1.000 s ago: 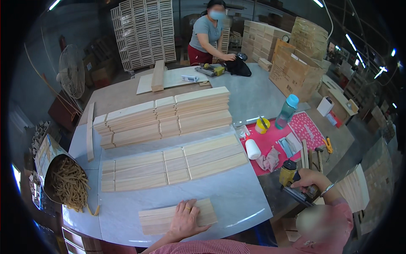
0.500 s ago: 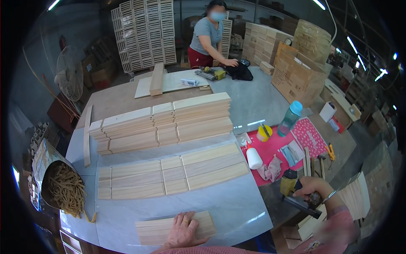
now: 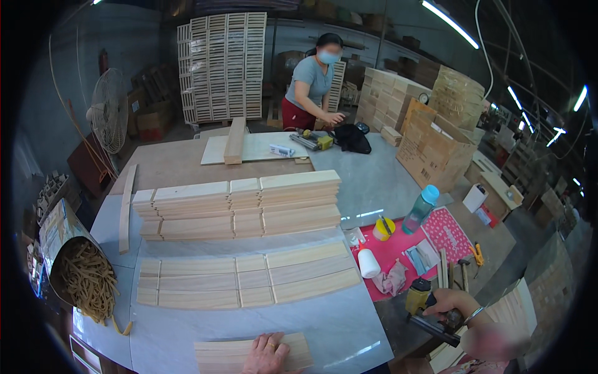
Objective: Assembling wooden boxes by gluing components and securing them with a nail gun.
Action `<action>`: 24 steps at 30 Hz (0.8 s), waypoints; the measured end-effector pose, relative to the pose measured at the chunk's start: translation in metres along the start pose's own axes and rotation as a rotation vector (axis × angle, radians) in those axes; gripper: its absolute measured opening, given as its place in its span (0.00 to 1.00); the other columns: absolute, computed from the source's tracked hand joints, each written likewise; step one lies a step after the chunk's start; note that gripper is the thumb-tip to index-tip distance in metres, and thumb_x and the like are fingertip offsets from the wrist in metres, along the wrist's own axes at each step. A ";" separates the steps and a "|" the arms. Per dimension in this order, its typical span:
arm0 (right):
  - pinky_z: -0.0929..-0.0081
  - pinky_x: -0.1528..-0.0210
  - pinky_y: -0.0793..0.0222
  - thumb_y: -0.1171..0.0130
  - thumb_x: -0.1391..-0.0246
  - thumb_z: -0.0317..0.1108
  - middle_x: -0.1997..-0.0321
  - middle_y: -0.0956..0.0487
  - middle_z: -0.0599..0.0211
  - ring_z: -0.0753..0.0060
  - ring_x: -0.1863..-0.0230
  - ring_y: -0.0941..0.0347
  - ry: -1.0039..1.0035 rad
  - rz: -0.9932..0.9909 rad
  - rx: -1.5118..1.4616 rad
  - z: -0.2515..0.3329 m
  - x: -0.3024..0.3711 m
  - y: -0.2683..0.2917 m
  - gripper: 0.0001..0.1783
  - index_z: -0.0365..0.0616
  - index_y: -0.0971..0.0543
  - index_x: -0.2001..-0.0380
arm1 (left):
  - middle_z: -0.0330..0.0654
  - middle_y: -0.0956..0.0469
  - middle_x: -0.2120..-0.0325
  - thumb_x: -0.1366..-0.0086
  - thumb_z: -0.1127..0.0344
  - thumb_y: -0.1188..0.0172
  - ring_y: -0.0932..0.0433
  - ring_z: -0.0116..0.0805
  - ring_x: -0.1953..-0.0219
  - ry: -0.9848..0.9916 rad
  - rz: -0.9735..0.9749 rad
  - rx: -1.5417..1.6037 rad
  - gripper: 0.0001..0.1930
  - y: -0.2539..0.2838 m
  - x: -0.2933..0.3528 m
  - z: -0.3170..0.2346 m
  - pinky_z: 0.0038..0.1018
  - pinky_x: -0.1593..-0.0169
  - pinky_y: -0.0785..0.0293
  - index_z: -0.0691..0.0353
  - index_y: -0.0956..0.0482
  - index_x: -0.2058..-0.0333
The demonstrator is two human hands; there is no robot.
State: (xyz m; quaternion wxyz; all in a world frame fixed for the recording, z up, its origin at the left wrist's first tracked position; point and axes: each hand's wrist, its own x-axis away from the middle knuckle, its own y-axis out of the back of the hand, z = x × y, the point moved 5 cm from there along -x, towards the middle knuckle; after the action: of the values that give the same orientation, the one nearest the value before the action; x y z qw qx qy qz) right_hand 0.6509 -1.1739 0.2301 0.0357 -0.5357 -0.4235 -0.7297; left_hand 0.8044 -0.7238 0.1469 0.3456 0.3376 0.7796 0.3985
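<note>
At the near edge of the table my left hand (image 3: 266, 355) lies over a short wooden board (image 3: 215, 356), its fingers resting on the wood. My right hand (image 3: 450, 303) is closed round the handle of a yellow and black nail gun (image 3: 418, 297), held low at the table's right side. Beyond my left hand lie several grooved wooden slats (image 3: 205, 282), side by side on the grey table top (image 3: 168, 330). A tall stack of similar grooved slats (image 3: 293, 187) stands behind them.
Rubber-like strips (image 3: 87, 280) spill from a container at left. A pink mat (image 3: 386, 249) holds a white glue bottle (image 3: 368, 263), a yellow tub (image 3: 384, 229) and a teal water bottle (image 3: 421, 210). Across the table a masked person (image 3: 311, 81) reaches near another nail gun (image 3: 311, 142).
The view has tilted up, so the table sits lower in it. My left hand stays on the board, and the right still grips the nail gun. The person's hand has lifted off the black cloth-like item.
</note>
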 end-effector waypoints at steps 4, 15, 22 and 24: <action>0.74 0.69 0.26 0.35 0.44 0.47 0.82 0.20 0.70 0.71 0.81 0.26 0.006 -0.014 0.014 -0.007 -0.004 -0.004 0.20 0.40 0.17 0.79 | 0.58 0.32 0.41 0.37 0.51 0.42 0.32 0.61 0.45 0.001 -0.010 -0.007 0.21 0.000 -0.002 0.001 0.52 0.40 0.35 0.63 0.28 0.56; 0.73 0.71 0.25 0.34 0.44 0.45 0.81 0.19 0.66 0.68 0.81 0.22 -0.006 -0.039 -0.017 -0.006 0.001 -0.005 0.19 0.37 0.18 0.76 | 0.58 0.32 0.42 0.38 0.50 0.42 0.32 0.62 0.46 0.030 0.024 -0.005 0.22 0.006 -0.005 -0.003 0.52 0.40 0.35 0.63 0.27 0.55; 0.72 0.72 0.25 0.33 0.45 0.44 0.81 0.19 0.66 0.68 0.81 0.22 -0.017 -0.034 -0.034 -0.004 0.002 -0.004 0.19 0.37 0.18 0.75 | 0.58 0.32 0.42 0.41 0.46 0.39 0.32 0.62 0.45 0.038 0.039 0.002 0.26 0.006 -0.005 -0.003 0.52 0.40 0.35 0.64 0.27 0.56; 0.72 0.72 0.25 0.33 0.46 0.44 0.82 0.19 0.66 0.68 0.81 0.22 -0.012 -0.028 -0.035 -0.004 0.001 -0.004 0.18 0.37 0.18 0.75 | 0.59 0.32 0.42 0.42 0.43 0.37 0.32 0.62 0.46 0.034 0.037 0.003 0.28 0.004 -0.004 -0.002 0.52 0.40 0.35 0.64 0.27 0.56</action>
State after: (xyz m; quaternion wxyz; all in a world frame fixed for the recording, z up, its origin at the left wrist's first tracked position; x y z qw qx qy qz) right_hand 0.6453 -1.1736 0.2287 0.0134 -0.5347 -0.4183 -0.7341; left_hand 0.8061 -0.7259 0.1526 0.3247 0.3456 0.7795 0.4093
